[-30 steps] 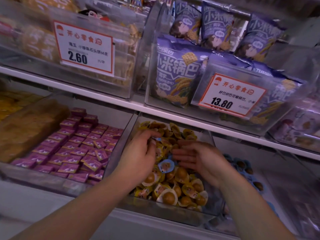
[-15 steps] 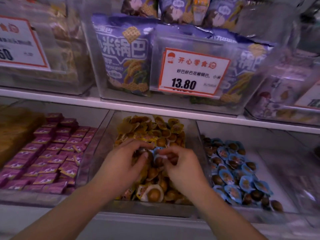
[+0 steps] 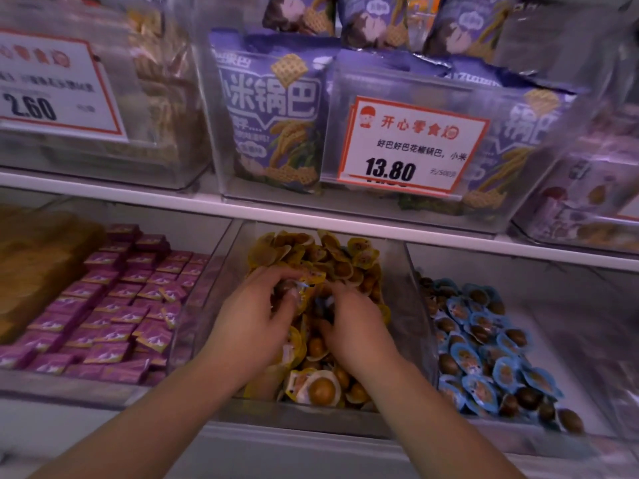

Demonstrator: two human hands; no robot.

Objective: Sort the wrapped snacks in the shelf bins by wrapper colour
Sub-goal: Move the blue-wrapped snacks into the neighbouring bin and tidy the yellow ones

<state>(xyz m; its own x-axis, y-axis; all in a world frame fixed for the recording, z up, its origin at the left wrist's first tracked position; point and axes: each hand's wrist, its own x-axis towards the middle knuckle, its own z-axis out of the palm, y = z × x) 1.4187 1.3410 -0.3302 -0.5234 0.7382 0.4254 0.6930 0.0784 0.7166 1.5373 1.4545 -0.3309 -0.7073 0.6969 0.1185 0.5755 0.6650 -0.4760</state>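
Under the fingers (image 3: 281, 299) lie yellow-wrapped snacks (image 3: 323, 388) with brown round centres, and between the fingertips shows a scrap of blue wrapper (image 3: 326, 300). Right of the fingers are blue-wrapped snacks (image 3: 484, 344), also brown-centred; left of them, magenta packets (image 3: 110, 305) with a pale mark. Above the fingers stand purple bags (image 3: 273, 112) printed with yellow grain and lattice squares, and a white tag (image 3: 411, 146) edged in orange-red with black figures.

Clear glossy plastic bins (image 3: 420, 326), shiny film snack wrappers (image 3: 479, 357), matt paper price card (image 3: 411, 146)
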